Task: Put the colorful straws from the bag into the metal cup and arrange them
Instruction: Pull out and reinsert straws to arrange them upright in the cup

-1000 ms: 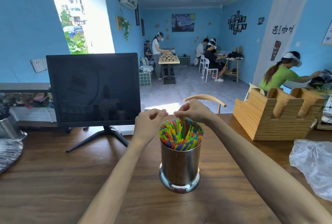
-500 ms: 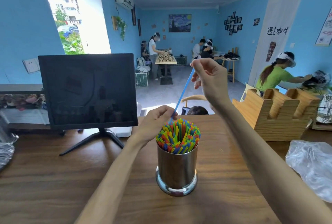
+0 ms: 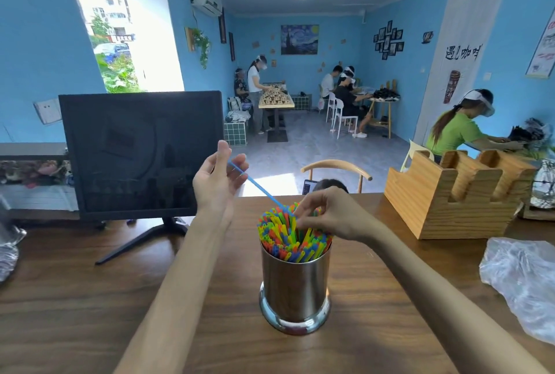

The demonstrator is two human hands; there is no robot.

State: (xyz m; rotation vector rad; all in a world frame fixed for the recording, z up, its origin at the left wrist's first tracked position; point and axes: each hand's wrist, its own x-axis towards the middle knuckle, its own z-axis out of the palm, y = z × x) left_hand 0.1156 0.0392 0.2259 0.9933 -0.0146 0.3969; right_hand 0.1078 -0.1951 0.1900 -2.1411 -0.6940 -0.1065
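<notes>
On the table, the metal cup stands packed with colorful straws; filling looks done. Left hand pinches one blue straw above-left of the cup, apparently still to insert; right hand pinches straw tops at the rim. Crumpled bag, right of the cup, seems empty.

Both bare forearms reach forward from the lower edge of the view. The left hand is raised, palm turned toward the camera, its fingers loosely curled with the thumb upright, pinching the upper end of a blue straw. The right hand sits lower and to the right, wrist bent, its fingertips drawn together and pointing down.
</notes>
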